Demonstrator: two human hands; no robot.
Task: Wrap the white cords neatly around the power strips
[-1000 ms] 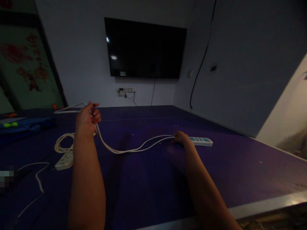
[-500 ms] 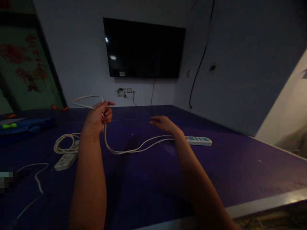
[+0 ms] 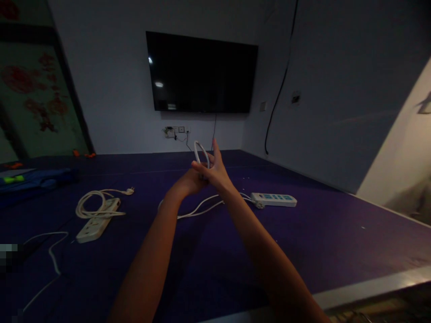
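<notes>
while apparently coiling thin white cable (image 3: 195, 151), holding its loop aloft in closed, partly hidden left hand (image 3: 189, 183), beside spread right hand (image 3: 217, 172) of unclear contact; trailing strands across flat purple surface (image 3: 319, 251) near white, blue-faced power strip (image 3: 274, 202); next, seemingly needing right-hand grip.

No txt legible (decals (image 3: 20, 79) v. blurry).

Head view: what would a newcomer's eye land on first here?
Likely the left hand and right hand meeting mid-picture, with a loop of white cable rising at them. Above, a big dark TV hangs on the wall. On the purple surface, a blue-and-white strip lies to the right, and a white strip with coiled cord to the left.
</notes>
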